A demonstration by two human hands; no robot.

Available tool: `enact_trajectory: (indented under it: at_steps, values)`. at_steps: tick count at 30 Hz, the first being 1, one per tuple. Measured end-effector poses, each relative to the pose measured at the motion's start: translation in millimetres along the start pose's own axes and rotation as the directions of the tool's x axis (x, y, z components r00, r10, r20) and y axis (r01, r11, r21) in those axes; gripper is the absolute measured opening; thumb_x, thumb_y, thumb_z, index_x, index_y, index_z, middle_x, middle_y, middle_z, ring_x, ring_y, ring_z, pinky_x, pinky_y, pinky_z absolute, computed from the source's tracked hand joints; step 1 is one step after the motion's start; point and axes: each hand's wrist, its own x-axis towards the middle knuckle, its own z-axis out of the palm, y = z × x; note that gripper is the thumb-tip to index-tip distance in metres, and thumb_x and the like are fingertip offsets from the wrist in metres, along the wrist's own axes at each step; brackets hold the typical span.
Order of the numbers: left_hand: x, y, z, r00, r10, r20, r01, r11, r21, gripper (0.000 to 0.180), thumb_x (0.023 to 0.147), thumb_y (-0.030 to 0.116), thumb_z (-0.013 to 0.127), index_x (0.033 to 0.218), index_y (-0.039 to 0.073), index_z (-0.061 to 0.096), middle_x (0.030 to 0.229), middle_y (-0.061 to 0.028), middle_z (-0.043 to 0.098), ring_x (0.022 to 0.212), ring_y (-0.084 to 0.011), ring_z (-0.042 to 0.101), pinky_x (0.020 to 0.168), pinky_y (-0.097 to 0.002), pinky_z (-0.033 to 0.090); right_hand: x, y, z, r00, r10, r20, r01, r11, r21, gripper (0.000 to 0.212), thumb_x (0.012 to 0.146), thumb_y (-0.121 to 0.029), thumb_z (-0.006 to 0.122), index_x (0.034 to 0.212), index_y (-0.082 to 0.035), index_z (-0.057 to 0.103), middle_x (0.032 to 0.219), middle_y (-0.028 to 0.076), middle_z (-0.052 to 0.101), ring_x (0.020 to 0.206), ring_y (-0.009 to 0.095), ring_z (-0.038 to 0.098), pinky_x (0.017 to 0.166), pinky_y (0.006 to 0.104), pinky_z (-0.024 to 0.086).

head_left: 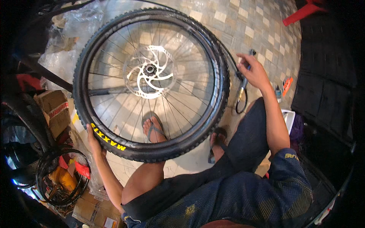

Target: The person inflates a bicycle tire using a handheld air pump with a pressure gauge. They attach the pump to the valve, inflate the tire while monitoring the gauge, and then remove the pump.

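Observation:
A bicycle wheel [148, 150] with a knobby black tyre fills the middle of the view. Its silver disc brake rotor [144, 91] faces me, around the hub. My left hand [95, 143] grips the tyre at its lower left edge, beside the yellow lettering; some fingers are hidden behind it. To the right of the wheel, my right hand [253, 71] is raised with thumb and index finger apart. Just beneath that hand is a tool with a short black hose, which looks like an air inflator [242, 91]; I see no firm grip on it.
Cardboard boxes [53, 114], clear plastic wrap [62, 57] and loose black rings [42, 167] crowd the left side. A small bottle [278, 93] and an orange item [287, 86] lie on the tiled floor [232, 26] at right. A red plastic leg [300, 14] stands far right.

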Motion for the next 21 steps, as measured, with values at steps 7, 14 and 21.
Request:
enact_trajectory:
  at_steps: [7,14,21]
  values:
    - [2,-6,-17,0.999,-0.022,0.038,0.026,0.995,-0.096,0.048,0.098,0.050,0.062,0.120,0.007,0.063,0.100,-0.0056,0.069,0.086,-0.0172,0.067,0.080,-0.0330,0.056,4,-2,2,0.998,0.047,0.040,-0.045,0.998,-0.040,0.039,0.095,-0.024,0.067,0.131,-0.009,0.065,0.097,0.010,0.066,0.086,0.022,0.062,0.082,0.0364,0.052]
    - [-4,-6,-17,0.998,0.055,0.015,-0.054,0.995,-0.082,0.043,0.100,0.040,0.060,0.121,0.003,0.062,0.103,-0.0072,0.069,0.089,-0.0178,0.068,0.082,-0.0328,0.055,6,0,7,0.992,0.105,0.077,-0.104,0.994,-0.023,0.039,0.094,-0.020,0.067,0.131,-0.006,0.064,0.094,0.008,0.065,0.083,0.019,0.061,0.079,0.0344,0.051]
    - [-6,-5,-15,0.998,0.064,0.008,-0.064,0.997,-0.040,0.043,0.101,0.039,0.061,0.121,0.001,0.062,0.104,-0.0082,0.069,0.089,-0.0182,0.068,0.082,-0.0324,0.055,11,-7,12,0.985,0.132,0.110,-0.127,0.991,-0.051,0.039,0.095,-0.015,0.065,0.133,-0.009,0.063,0.092,0.003,0.062,0.083,0.014,0.057,0.080,0.0318,0.049]
